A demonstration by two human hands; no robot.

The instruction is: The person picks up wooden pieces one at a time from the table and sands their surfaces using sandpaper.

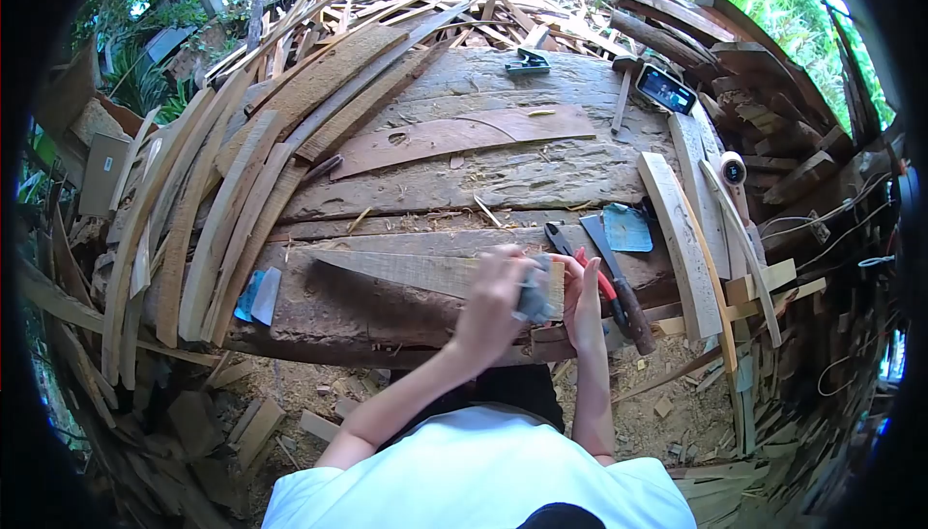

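Note:
A tapered wooden board (416, 272) lies across the near part of the bench, narrow at its left tip and wide at the right. My left hand (491, 307), smeared by motion, is closed round a grey-blue object (535, 295) over the board's right part; its kind is too blurred to make out. At the board's right end my right hand (584, 309) stands with fingers stretched out, its palm turned toward the wood. Just beyond it are red-handled pliers (604, 283) and a dark-handled chisel-like blade (619, 283).
Blue sandpaper-like sheets (628, 228) lie at right, with more (257, 297) at left. A flat curved board (464, 138), hammer (623, 94), small dark green tool (528, 61), phone (667, 89) and watch (734, 171) rest farther off. Curved strips (227, 225) crowd the left side.

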